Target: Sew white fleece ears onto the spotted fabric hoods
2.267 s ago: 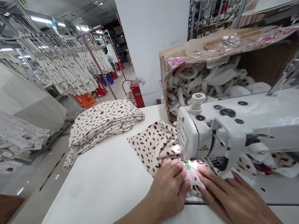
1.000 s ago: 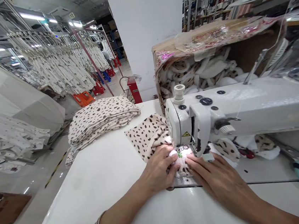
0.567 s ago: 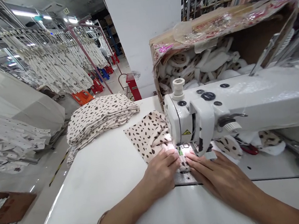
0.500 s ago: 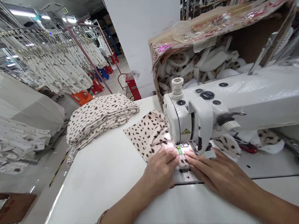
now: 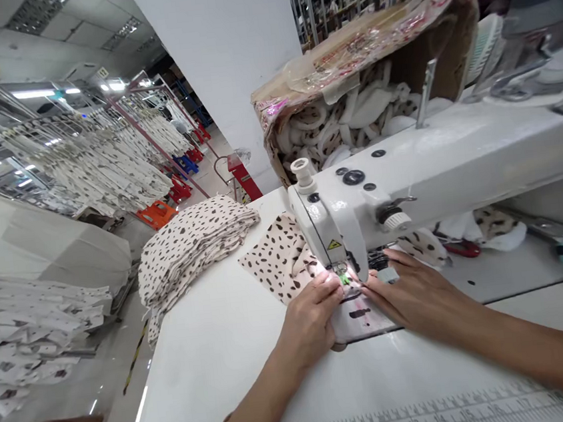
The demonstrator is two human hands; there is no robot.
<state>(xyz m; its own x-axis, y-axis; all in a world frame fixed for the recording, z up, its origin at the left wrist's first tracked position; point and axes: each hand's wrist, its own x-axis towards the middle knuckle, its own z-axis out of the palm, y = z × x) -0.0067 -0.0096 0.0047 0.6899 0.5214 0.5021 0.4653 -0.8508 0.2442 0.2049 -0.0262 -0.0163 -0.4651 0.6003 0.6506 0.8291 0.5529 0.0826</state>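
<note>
While the view is taken from above the table, a spotted fabric piece is seen in the lower middle of the frame, lying flat and partly gathered beside the sewing machine head. Its long axis is judged to run from upper left to lower right, and it passes under the presser foot, where a paler part comes out toward the person. The left hand is placed on the cloth at the near side of the foot, and the left fingers are curled close together, so the cloth seems to be held by them. The right hand is placed on the other side of the foot, with the right fingers stretched out and lying narrow together; nothing can be seen to be gripped by them. The foot is therefore found between both hands, and the left hand is nearer to the main body of the piece. A stack of folded spotted fabric is laid further along the table, at the left of the frame. A cardboard box of rolled cloth is seen behind the machine.
</note>
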